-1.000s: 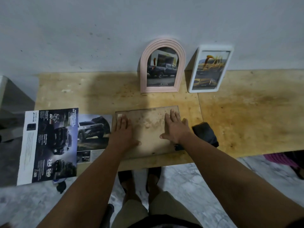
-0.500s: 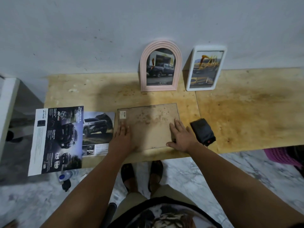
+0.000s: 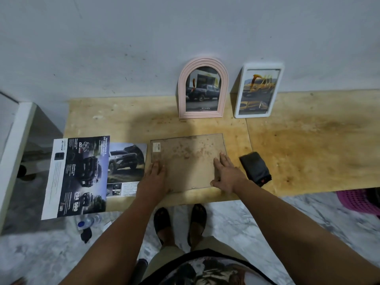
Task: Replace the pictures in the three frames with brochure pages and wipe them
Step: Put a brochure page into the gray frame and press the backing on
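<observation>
- Clearly the third frame (image 3: 188, 161) is the one in hand: it lies flat on the table (image 3: 308, 145), back side up, in the middle of the picture.
- Both hands rest flat on its brown backing, the left hand (image 3: 155, 175) at the lower left corner and the right hand (image 3: 226, 174) at the lower right edge, fingers straight and loosely spread, holding nothing.
- Two frames look finished: the pink arched frame (image 3: 202, 88) and the white frame (image 3: 259, 92) lean on the wall at upper right of centre, each showing a car picture.
- My guess is the backing is being pressed home or about to be opened; next the frame needs its clips worked, then turning over and a wipe.
- Brochure pages (image 3: 78, 175) lie at left, overhanging the table edge; a dark cloth (image 3: 256, 168) sits just right of the right hand.
- Clips on the backing are too small to make out, and the frame's front is hidden, so whether a page is inside cannot be told.
</observation>
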A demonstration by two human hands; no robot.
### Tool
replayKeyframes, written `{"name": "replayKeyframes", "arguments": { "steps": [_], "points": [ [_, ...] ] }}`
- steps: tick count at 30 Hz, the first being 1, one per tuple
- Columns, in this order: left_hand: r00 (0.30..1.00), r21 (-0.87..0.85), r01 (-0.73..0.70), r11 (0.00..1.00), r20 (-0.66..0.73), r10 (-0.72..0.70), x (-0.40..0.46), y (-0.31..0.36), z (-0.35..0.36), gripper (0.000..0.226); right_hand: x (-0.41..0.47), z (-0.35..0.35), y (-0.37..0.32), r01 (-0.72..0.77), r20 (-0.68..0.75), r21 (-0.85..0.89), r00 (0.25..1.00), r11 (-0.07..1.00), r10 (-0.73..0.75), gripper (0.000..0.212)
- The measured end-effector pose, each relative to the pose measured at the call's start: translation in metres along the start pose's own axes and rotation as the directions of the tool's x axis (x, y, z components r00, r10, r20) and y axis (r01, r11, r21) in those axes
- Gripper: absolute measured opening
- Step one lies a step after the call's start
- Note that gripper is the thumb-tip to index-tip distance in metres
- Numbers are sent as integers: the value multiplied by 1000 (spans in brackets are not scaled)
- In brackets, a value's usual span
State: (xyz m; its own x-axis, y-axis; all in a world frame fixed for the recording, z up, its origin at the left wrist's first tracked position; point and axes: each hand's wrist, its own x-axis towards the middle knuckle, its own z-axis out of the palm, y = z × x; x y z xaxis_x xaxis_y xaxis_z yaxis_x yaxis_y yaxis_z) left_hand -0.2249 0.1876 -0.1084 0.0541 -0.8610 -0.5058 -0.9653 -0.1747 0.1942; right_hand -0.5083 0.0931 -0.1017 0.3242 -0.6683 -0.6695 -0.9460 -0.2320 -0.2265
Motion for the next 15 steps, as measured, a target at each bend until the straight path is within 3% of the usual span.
{"name": "replayKeyframes", "arguments": {
  "steps": [3, 6, 8, 12, 15],
  "points": [
    [995, -73, 63, 995, -72, -69, -9, 6, -3, 80, -8, -3, 3, -16, -115, 250, 992, 968, 46, 87],
    [966, -288, 240, 927, -28, -258, -15, 12, -6, 71, -15, 4, 7, -162, -221, 410, 937, 898, 270, 63],
    [954, -389, 285, 876, 25, -299, -16, 15, -6, 71, -17, 12, 11, -193, -190, 544, 920, 817, 344, 44],
    [938, -522, 325, 789, 73, -338, -14, 11, -6, 73, -17, 15, 15, -146, -91, 787, 933, 600, 347, 58],
    [928, -588, 329, 739, 58, -367, -14, 6, -11, 72, -18, 5, 14, -114, -53, 898, 931, 425, 361, 46]
  ]
}}
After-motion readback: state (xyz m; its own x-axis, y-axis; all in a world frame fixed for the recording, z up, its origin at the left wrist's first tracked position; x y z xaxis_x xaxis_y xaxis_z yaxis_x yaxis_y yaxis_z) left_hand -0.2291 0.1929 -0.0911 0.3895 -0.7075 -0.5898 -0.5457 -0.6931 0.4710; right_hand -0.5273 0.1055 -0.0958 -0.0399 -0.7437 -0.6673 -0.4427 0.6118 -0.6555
